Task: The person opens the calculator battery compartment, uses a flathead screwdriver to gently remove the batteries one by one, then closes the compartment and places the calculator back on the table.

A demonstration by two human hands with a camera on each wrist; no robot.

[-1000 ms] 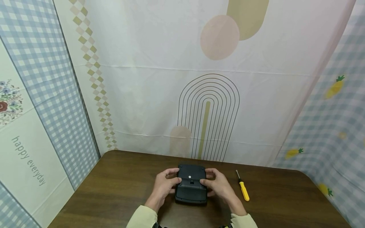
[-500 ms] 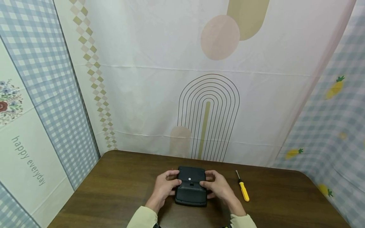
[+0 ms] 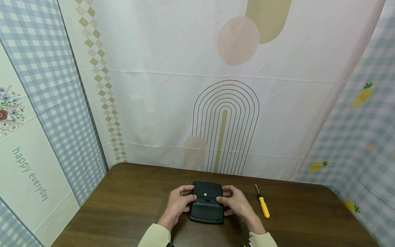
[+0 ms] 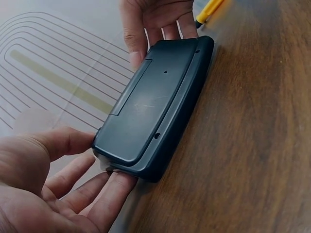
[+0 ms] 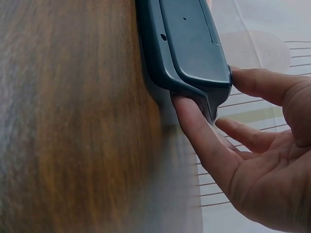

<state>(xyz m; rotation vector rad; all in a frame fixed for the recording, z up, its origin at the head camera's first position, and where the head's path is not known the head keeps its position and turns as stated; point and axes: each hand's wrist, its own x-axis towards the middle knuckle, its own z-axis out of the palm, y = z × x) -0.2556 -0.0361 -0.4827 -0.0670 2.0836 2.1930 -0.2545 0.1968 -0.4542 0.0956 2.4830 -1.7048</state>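
A black plastic device (image 3: 206, 209), perhaps a desk calculator, is held back side up above the wooden table. Its back has a raised panel and a small white dot. Small holes show on its casing (image 4: 146, 102) in the left wrist view. My left hand (image 3: 176, 203) grips the left edge, thumb on top and fingers around the side and underneath. At the opposite edge my right hand (image 3: 237, 202) pinches it the same way. In the right wrist view a finger of the right hand (image 5: 257, 165) reaches under the casing. The device's front face is hidden.
To the right of the right hand, a screwdriver (image 3: 263, 205) with a yellow handle lies on the brown table (image 3: 139, 206), its tip pointing away. A white patterned cloth (image 3: 154, 120) hangs behind the table's far edge, and checked cloths hang at both sides.
The device's far edge has tipped or shifted slightly toward me since a second ago. Both hands keep their grip, almost still; the screwdriver has not moved.
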